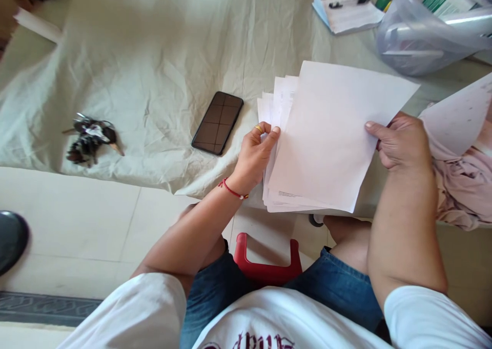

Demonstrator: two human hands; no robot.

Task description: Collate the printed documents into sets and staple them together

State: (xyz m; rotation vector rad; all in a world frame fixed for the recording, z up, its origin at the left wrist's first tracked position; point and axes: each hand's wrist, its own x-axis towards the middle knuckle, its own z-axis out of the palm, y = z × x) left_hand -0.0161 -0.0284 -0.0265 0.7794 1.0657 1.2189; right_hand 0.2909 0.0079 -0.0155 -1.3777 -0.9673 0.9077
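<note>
Several white paper sheets (338,134) are fanned out between my hands above the front edge of the cloth-covered surface. The top sheet is blank except for small print near its lower left corner. My left hand (260,146) grips the sheets at their left edge, thumb on top. With the thumb on its face, my right hand (402,141) pinches the top sheet's right edge; its other fingers are partly hidden behind the paper. A dark smartphone (217,123) lies just left of my left hand.
A bunch of keys (92,139) rests at the left on the cloth (154,57). At the back right are a notepad (355,17) with a pen on it and a translucent plastic bag (415,46). Pale pink fabric (461,190) lies at the right. Below is a red stool (265,272).
</note>
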